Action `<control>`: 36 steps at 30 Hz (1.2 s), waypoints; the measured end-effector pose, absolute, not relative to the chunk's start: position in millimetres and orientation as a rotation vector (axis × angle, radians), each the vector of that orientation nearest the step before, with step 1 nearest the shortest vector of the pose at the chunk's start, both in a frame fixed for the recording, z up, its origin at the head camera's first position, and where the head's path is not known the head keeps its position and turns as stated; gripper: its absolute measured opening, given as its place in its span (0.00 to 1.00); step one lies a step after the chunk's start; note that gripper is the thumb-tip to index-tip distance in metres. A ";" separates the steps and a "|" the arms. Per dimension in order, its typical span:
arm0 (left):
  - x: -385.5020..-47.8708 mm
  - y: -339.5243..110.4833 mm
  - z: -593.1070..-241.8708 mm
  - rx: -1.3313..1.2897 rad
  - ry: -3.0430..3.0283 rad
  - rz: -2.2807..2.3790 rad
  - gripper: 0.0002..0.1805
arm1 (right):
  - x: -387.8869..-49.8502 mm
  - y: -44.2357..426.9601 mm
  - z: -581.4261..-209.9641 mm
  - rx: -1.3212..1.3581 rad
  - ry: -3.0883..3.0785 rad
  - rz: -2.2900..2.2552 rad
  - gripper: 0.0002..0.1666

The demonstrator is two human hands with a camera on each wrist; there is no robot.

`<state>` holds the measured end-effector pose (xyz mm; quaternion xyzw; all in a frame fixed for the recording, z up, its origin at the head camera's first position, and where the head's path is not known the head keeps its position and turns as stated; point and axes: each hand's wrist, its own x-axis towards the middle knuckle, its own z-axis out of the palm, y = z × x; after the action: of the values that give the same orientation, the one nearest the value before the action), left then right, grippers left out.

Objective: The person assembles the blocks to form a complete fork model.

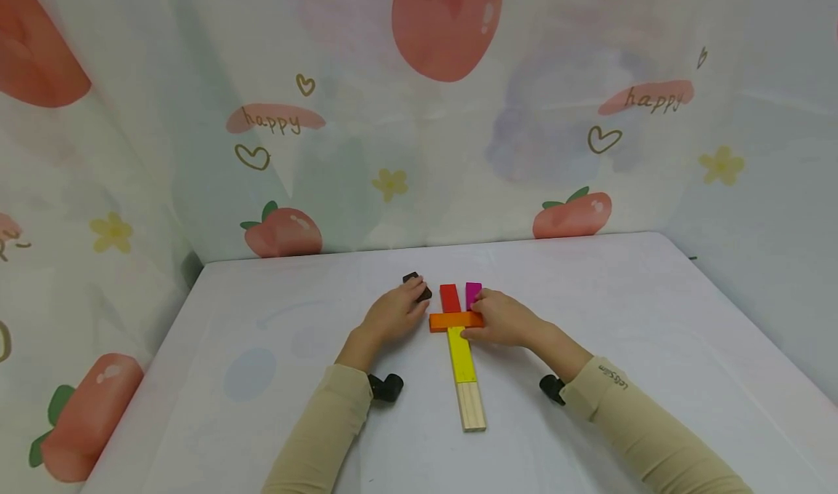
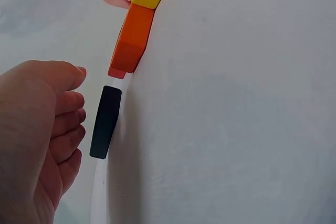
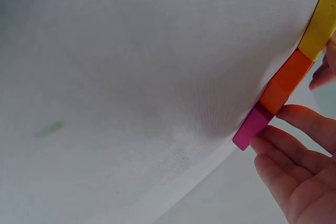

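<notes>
My left hand (image 1: 396,311) is at a black block (image 1: 417,288) left of a flat row of coloured blocks. In the left wrist view its loosely bent fingers lie beside the black block (image 2: 106,121), not wrapped round it. My right hand (image 1: 504,319) touches the right end of the crosswise orange block (image 1: 447,321) and a magenta block (image 1: 473,294). In the right wrist view its fingertips rest against the magenta block (image 3: 253,127) and the orange block's end. A red block (image 1: 449,298) lies beyond the orange one; a yellow block (image 1: 462,356) extends nearer.
A plain wooden block (image 1: 471,407) continues the yellow one toward the person. Everything lies on a white-covered table (image 1: 262,436). A patterned curtain (image 1: 419,137) with fruit and flower prints stands behind and at the sides.
</notes>
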<state>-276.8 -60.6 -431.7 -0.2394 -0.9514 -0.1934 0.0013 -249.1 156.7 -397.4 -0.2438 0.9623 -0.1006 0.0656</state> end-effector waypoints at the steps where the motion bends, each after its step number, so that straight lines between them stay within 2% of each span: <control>1: -277.2 -60.8 -431.5 -0.746 -2.988 -0.601 0.26 | -249.4 156.9 -397.8 -0.734 2.904 -0.305 0.26; 16: -287.2 -63.6 -430.5 -0.633 -3.061 -0.495 0.29 | -249.5 157.3 -399.4 -0.716 2.904 -0.296 0.27; 36: -298.2 -58.4 -424.5 -0.615 -3.153 -0.361 0.28 | -250.3 156.3 -398.9 -0.699 2.899 -0.302 0.27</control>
<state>-298.2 -58.4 -424.5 -0.1900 -0.9744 -0.1115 -0.0456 -250.3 156.3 -398.9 -0.2326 0.9647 -0.1004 0.0722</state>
